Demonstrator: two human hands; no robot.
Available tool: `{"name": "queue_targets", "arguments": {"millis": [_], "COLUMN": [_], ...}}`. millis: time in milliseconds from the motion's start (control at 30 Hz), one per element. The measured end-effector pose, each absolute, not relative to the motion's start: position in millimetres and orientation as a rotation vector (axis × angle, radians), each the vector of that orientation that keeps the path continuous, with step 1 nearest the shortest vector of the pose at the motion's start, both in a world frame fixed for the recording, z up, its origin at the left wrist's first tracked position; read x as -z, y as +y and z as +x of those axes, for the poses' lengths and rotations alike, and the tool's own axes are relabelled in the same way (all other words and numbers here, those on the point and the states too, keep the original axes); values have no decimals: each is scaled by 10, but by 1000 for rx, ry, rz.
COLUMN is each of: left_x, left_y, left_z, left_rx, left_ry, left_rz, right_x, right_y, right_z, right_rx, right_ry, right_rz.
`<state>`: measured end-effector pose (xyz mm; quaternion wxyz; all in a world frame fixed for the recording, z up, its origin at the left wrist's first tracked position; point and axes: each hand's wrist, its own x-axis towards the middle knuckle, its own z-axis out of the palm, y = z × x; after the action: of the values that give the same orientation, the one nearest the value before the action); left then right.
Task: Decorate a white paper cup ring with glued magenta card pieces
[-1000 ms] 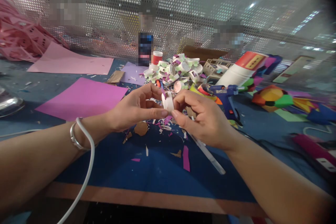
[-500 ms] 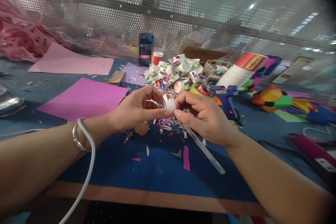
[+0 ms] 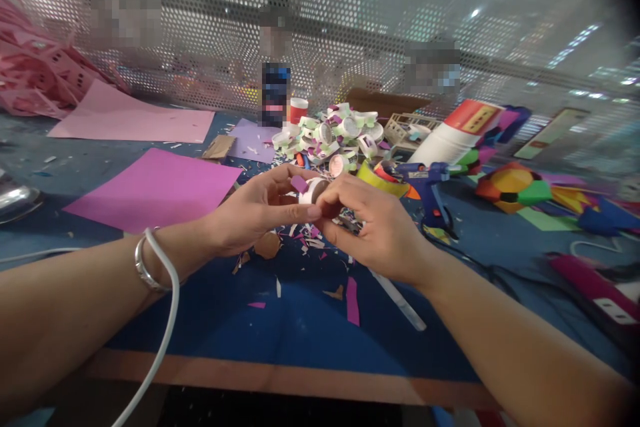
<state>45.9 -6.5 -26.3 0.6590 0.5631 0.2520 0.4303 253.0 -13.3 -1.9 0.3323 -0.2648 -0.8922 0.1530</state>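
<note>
Between my two hands, above the table, is a small white paper ring (image 3: 308, 192) with a purple tab sticking up at its left. My left hand (image 3: 255, 208) pinches it from the left, thumb in front and fingers behind. From the right, the curled fingers of my right hand (image 3: 377, 221) close on its right edge; they cover part of it. Just behind lies a heap of similar white rings (image 3: 345, 130) with green and purple tabs. A pale flat stick or blade (image 3: 400, 301) lies below my right hand.
A blue glue gun (image 3: 427, 187) stands to the right, near stacked paper cups (image 3: 445, 143). Magenta paper (image 3: 160, 190) and pink paper (image 3: 135, 113) lie left. Paper scraps (image 3: 313, 238) litter the middle. A power strip (image 3: 590, 287) sits at right. Perforated metal mesh (image 3: 200, 33) rises behind.
The white ring has turned in my hands, bringing a purple tab and its hollow side into view. My right hand has shifted slightly left and its fingers have curled in more.
</note>
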Motion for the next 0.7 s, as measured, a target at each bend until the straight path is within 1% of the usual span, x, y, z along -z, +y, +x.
{"name": "queue_targets", "arguments": {"millis": [133,267,367,500,700], "left_x": [245,269,281,278,244], "left_y": [-75,-48,-34,-26,-30], "left_z": [471,466,463,451,401], "left_rx": [-960,-1034,-1081,-1107,-1127], "left_ry": [572,578,562,573,593], "left_rz": [1199,1185,1216,1351,1636], "right_x": [32,11,13,37,20], "right_y": [-139,-155,-152,-133,-132], "right_z": [2523,2547,2556,2546,2548], "right_rx": [-295,-209,-190,-205,-238], "right_ry": [-2266,-2072,-2030,-2076,-2143], "right_rz": [-629,-692,-746,-806,-757]}}
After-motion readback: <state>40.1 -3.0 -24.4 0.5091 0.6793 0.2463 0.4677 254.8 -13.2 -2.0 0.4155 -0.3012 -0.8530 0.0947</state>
